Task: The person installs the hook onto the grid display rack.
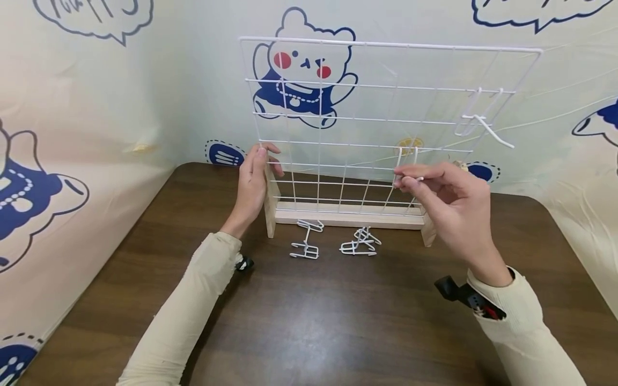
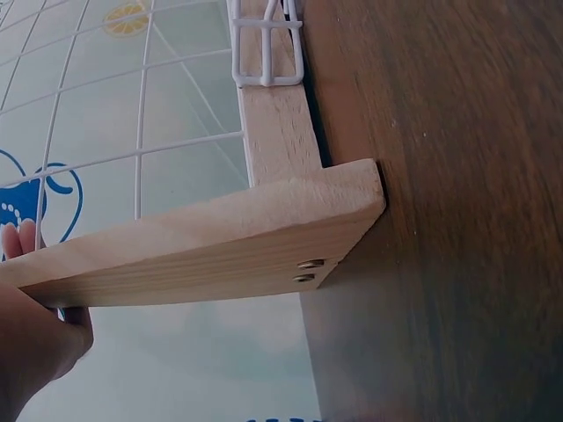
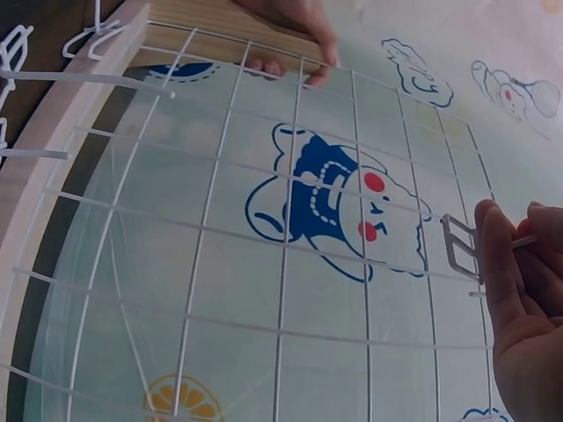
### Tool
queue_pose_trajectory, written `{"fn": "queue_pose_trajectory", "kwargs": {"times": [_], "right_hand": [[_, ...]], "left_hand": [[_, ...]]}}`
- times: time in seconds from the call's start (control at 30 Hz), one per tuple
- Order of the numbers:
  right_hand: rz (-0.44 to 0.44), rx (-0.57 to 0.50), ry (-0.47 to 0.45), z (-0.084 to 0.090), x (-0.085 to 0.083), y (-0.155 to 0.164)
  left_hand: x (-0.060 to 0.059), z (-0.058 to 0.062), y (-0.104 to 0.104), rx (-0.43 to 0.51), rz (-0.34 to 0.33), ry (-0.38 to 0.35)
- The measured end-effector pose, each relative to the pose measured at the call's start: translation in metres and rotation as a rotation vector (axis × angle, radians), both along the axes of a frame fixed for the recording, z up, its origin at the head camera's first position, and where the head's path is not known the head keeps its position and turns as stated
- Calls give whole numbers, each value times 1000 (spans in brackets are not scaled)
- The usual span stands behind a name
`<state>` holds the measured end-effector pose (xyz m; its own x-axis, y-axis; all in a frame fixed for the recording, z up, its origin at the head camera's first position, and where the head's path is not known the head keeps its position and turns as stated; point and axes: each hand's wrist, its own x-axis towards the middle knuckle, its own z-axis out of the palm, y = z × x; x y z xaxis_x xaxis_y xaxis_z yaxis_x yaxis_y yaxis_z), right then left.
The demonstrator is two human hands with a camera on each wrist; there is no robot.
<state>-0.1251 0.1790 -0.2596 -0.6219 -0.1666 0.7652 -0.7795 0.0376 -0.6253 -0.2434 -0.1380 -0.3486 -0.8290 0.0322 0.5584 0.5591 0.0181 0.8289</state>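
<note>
right hand (image 1: 446, 201) pinches a small white wire hook (image 1: 407, 163) between thumb and forefinger, fingers curled on it, and holds it against the lower right part of the white wire grid panel (image 1: 367, 115); in the right wrist view the hook (image 3: 459, 246) sits against a grid wire with the fingertips (image 3: 493, 237) just behind it. left hand (image 1: 253, 185) is at the panel's left edge, fingers curled round the wooden upright foot (image 1: 270, 201) of the stand, thumb in front and fingertips behind; the left wrist view shows that hand (image 2: 35, 334) gripping the end of the wooden foot (image 2: 211, 251), which rests on the worktop. the grid panel stands upright in a wooden base (image 1: 347, 214) on the dark brown worktop (image 1: 338, 311), near the wall. another white hook (image 1: 483, 120) hangs on the grid near its upper right corner. two loose lots of white wire hooks lie on the worktop just in front of the base, one to the left (image 1: 306, 241) and one to the right (image 1: 361, 244), both between the two hands and touched by neither. behind the panel hangs a pale wall cloth with a cartoon bear (image 1: 301, 69) printed in blue and red.
</note>
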Motion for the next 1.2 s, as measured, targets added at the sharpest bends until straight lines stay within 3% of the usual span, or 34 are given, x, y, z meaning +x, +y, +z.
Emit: {"fn": "queue_pose_trajectory", "kwargs": {"times": [0.2, 0.5, 0.73, 1.03, 1.2], "right_hand": [[-25, -36, 28, 12, -2, -7], [-59, -73, 60, 24, -16, -15], [-103, -115, 104, 33, -31, -18], [-173, -134, 137, 42, -50, -15], [-184, -131, 149, 43, -61, -14]], "left_hand": [[11, 11, 4, 1, -5, 11], [-3, -5, -2, 25, 10, 33], [18, 18, 6, 12, 7, 14], [-1, -1, 2, 15, -1, 27], [-5, -6, 1, 21, -2, 28]]}}
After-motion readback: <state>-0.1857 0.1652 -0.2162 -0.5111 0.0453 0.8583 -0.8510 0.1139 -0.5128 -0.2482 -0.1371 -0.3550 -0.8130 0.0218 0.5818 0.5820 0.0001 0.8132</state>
